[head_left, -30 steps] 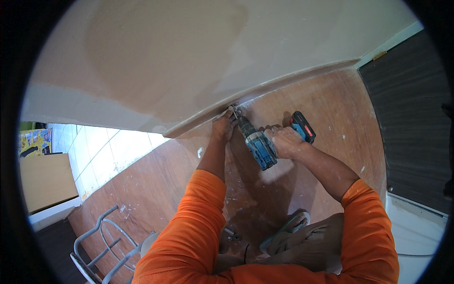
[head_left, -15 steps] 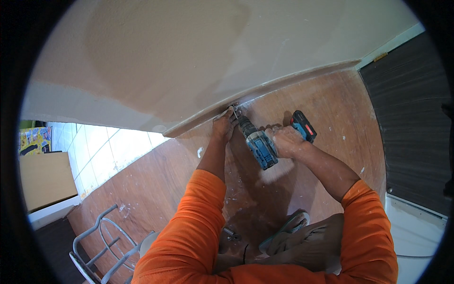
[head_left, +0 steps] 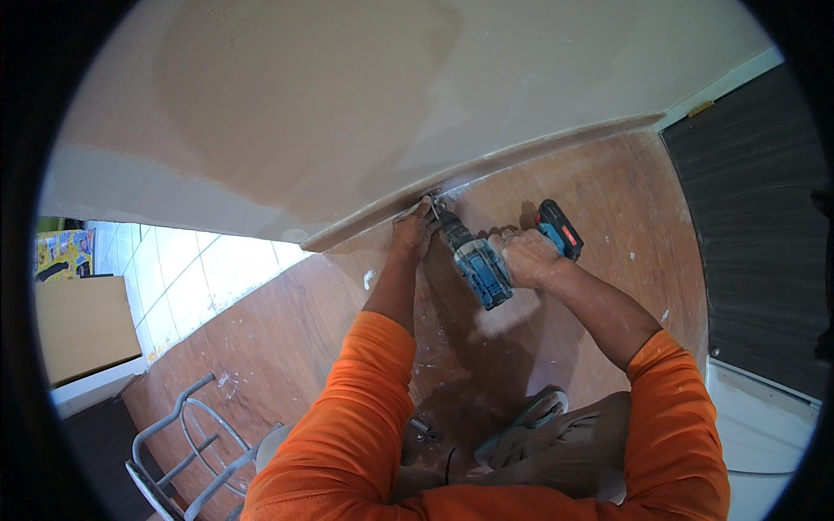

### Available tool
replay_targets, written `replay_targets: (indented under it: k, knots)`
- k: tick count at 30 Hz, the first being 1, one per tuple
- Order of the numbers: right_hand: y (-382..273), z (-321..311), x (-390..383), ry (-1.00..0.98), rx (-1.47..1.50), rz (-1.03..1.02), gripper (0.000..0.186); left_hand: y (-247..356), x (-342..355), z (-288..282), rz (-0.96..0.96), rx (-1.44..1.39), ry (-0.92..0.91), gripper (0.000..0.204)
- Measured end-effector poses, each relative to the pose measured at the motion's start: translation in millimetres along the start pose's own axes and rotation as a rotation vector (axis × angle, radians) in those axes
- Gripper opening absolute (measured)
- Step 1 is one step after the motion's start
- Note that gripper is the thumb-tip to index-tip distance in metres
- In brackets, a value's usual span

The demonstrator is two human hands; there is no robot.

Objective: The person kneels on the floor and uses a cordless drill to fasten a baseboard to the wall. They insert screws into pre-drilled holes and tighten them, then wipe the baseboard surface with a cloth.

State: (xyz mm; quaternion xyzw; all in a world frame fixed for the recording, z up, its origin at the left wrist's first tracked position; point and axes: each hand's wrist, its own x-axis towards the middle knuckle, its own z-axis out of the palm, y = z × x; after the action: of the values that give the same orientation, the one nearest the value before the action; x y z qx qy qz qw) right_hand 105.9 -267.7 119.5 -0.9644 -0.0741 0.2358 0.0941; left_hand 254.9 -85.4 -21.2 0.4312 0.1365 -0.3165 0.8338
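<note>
My right hand (head_left: 527, 259) is wrapped round the handle of a blue and black cordless drill (head_left: 480, 271). Its battery (head_left: 560, 228), black with a red mark, sticks out to the right of my fist. The drill points away from me, its bit meeting the foot of the wall at the brown skirting board (head_left: 539, 154). Beside the tip, my left hand (head_left: 415, 231) has its fingers closed together against the skirting. Whatever is between those fingertips is too small to make out.
A wooden floor (head_left: 625, 286) with white flecks lies under my hands. A metal tube-framed stool (head_left: 187, 434) stands at the lower left. At the right is a dark door (head_left: 756, 217). White tiles (head_left: 195, 273) and a cardboard-coloured box (head_left: 87, 330) lie to the left.
The drill and both hands stay almost in place. The drill body has tilted or shifted very slightly; my grip looks the same.
</note>
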Motion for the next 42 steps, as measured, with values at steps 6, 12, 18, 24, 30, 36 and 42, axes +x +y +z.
replay_targets:
  k: [6,12,18,24,30,36,42]
  knots:
    - [2,1,2,0.018,-0.039,-0.005,0.049,0,0,0,0.002,0.009,-0.020,0.033]
    - [2,-1,3,0.023,-0.038,-0.005,0.045,-2,1,-1,0.004,0.013,0.000,0.032]
    - [2,-3,3,0.028,-0.066,-0.025,0.042,-3,1,-1,0.008,0.009,-0.031,0.033]
    - [3,1,6,0.019,-0.075,-0.004,0.042,-3,0,0,-0.011,0.009,0.000,0.034]
    - [4,5,9,0.031,-0.097,-0.016,0.043,-3,1,-3,-0.021,0.008,-0.003,0.033]
    - [4,6,11,0.061,-0.080,-0.012,0.040,-5,1,-2,-0.019,-0.009,-0.015,0.031]
    - [5,7,14,0.092,-0.118,-0.021,0.036,-1,-3,4,-0.036,0.005,0.029,0.030]
